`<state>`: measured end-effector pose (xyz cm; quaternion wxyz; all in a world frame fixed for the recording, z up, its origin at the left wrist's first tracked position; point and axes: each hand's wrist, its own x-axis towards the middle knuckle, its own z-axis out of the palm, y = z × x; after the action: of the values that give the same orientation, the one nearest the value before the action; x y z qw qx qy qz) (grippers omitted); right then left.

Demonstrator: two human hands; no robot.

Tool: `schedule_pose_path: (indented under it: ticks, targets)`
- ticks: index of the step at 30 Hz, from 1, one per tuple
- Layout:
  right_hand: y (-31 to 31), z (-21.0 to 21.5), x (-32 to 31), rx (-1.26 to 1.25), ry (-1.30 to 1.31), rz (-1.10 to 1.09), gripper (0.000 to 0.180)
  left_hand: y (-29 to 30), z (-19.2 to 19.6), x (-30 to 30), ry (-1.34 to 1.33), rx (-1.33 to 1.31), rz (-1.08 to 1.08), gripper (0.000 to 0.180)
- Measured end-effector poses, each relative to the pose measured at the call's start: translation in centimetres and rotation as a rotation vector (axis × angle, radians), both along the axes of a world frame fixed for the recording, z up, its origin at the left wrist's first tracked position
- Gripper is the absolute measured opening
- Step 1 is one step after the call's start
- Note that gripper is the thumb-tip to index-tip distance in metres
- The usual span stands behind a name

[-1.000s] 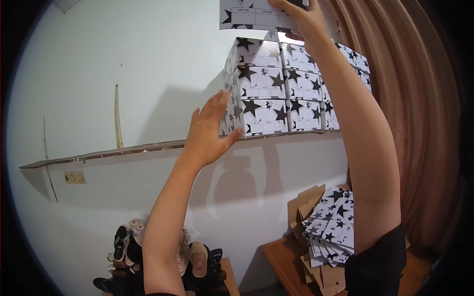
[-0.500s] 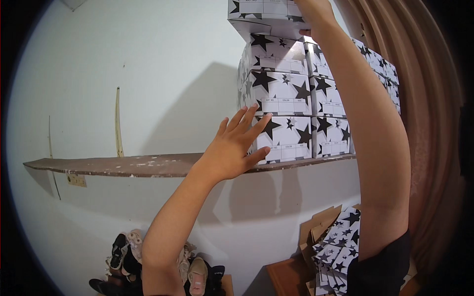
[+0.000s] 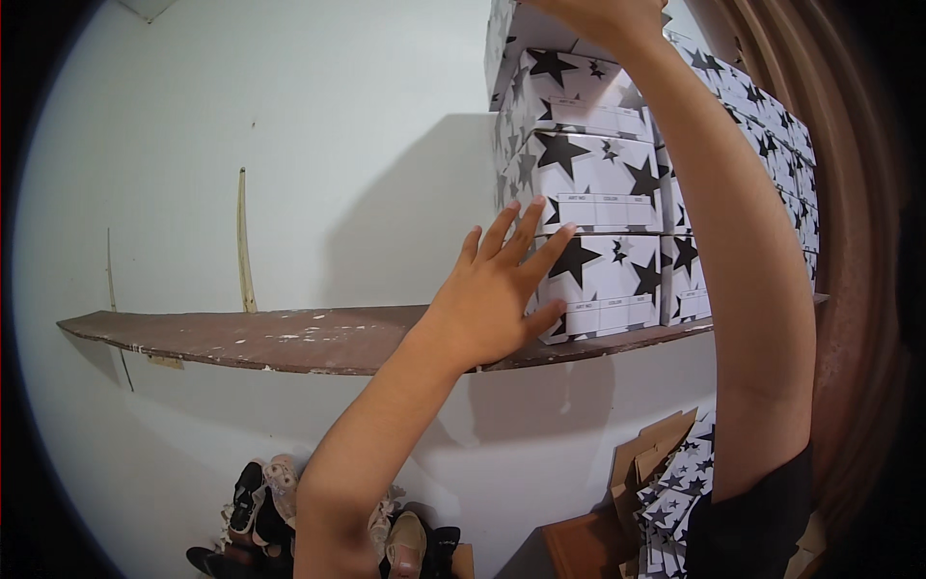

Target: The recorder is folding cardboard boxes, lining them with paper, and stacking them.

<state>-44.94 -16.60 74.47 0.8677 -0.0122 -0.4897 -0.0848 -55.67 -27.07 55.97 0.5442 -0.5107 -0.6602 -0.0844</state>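
With the left hand [image 3: 482, 297] spread near the lower boxes [image 3: 606, 282], the top box [image 3: 503, 43] is seemingly being stacked by the right hand [image 3: 622, 17], grip indiscernible, careful squaring being needed.

Three stacked white boxes with black stars carry print we can make out. Low on the front of the middle box [image 3: 600, 174], we see a white label panel [image 3: 605, 210] ruled into three columns, each headed by small dark capitals. The bottom box [image 3: 617, 270] bears a matching panel [image 3: 610, 317]. On the upper box [image 3: 579, 82], a similar strip [image 3: 598, 118] is too faint for us to read.
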Motion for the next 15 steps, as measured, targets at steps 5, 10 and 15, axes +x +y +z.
schedule_pose_path:
  ticks: [5, 10, 15]
  targets:
    - [-0.1, 0.6, -0.9, -0.02, -0.386, -0.002, 0.058, -0.1, -0.2, -0.1, 0.028, 0.012, -0.03, 0.067]
    - [0.3, 0.9, -5.3, 0.103, -0.382, -0.336, 0.033, -0.1, -0.2, -0.2, 0.031, 0.013, -0.022, 0.066]
    - [1.8, 1.2, -6.6, -0.018, -0.599, -0.346, 0.042, 0.1, -0.1, -0.2, 0.026, 0.005, -0.019, 0.066]
